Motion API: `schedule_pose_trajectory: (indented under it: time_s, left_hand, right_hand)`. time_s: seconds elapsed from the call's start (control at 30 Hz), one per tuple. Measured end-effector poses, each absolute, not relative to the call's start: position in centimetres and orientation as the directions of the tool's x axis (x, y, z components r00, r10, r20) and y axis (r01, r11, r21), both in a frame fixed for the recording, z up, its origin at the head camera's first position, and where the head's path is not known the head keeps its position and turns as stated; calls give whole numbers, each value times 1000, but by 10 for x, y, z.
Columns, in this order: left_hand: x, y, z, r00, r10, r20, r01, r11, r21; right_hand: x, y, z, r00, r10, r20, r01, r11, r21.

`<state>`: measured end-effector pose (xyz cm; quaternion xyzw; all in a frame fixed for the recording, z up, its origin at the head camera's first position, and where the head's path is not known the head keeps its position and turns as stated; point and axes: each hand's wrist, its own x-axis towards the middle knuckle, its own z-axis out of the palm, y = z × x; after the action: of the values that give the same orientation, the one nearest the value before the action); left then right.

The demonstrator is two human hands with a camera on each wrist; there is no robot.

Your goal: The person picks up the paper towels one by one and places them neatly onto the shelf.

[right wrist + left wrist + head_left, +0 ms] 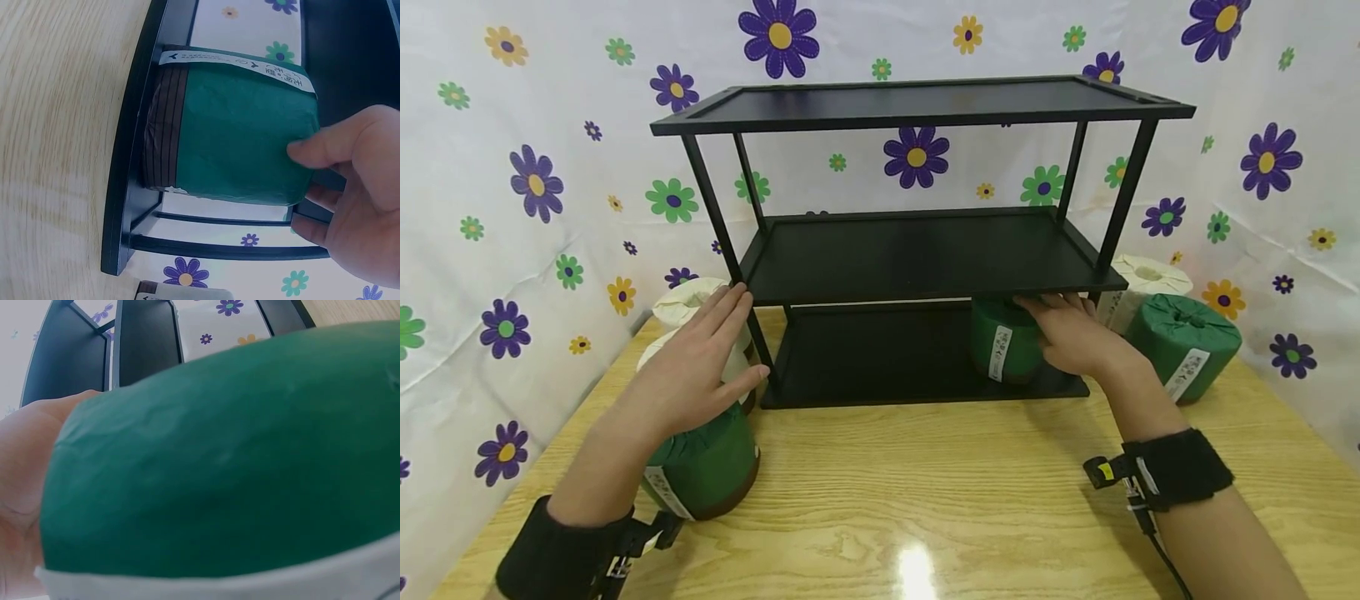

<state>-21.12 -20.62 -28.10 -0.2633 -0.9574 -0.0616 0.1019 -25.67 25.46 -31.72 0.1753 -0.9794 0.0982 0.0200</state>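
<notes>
A black three-tier shelf rack point(880, 354) stands on the table. On its bottom tier, near the right end, is a round green paper-wrapped package point(1006, 340) with a white label strip and a brown base. My right hand point(1070, 333) grips its upper part, thumb on the near side in the right wrist view point(356, 181); the other fingers are partly hidden. My left hand point(700, 371) has straight fingers beside the rack's front left post, above another green package point(711, 467) on the table. That package fills most of the left wrist view point(212, 469).
Cream-topped packages point(688, 298) stand left of the rack, partly behind my left hand. To the right are another green package point(1183, 342) and a cream one point(1150, 279). A flower-printed cloth point(550, 275) hangs behind the wooden table point(880, 492).
</notes>
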Motion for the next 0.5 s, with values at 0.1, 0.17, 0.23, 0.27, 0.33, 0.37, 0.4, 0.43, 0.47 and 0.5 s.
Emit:
schedule_pose_trajectory:
  time_s: [0.1, 0.17, 0.23, 0.27, 0.33, 0.37, 0.4, 0.43, 0.47, 0.5]
  left_hand:
    - [-212, -206, -280, -843, 488, 227, 513, 856, 64]
    - [-212, -206, -280, -845, 486, 224, 511, 857, 66]
    - [-211, -206, -279, -848, 484, 218, 508, 858, 72]
    - [-211, -206, -279, -849, 483, 216, 507, 858, 75]
    - [-210, -206, -279, -849, 484, 213, 509, 857, 81]
    - [-210, -206, -279, -848, 485, 213, 510, 856, 83]
    - [-210, -206, -279, -848, 485, 213, 511, 856, 84]
    - [-210, -206, -279, -846, 487, 216, 513, 854, 84]
    - [-210, -206, -279, -845, 488, 218, 514, 854, 83]
    - [-210, -206, -279, -844, 489, 220, 516, 853, 81]
  right_hand:
    - [-258, 256, -317, -932, -347, 106, -360, 918, -165]
    - [-258, 257, -317, -926, -355, 132, -373, 914, -157]
    - [-258, 258, -317, -918, -364, 155, -387, 909, -157]
    - [-258, 258, -318, -915, -368, 164, -393, 906, -159]
    - [-257, 259, -318, -911, -372, 176, -400, 901, -166]
    - [-257, 258, -319, -910, -373, 180, -402, 899, -170]
    - [-257, 258, -319, -910, -373, 182, -403, 899, -172]
    - [-258, 258, -319, -909, -373, 184, -404, 898, -173]
    - [-258, 258, -319, -909, -372, 186, -404, 898, -174]
    - [-258, 258, -319, -909, -372, 187, -403, 899, -172]
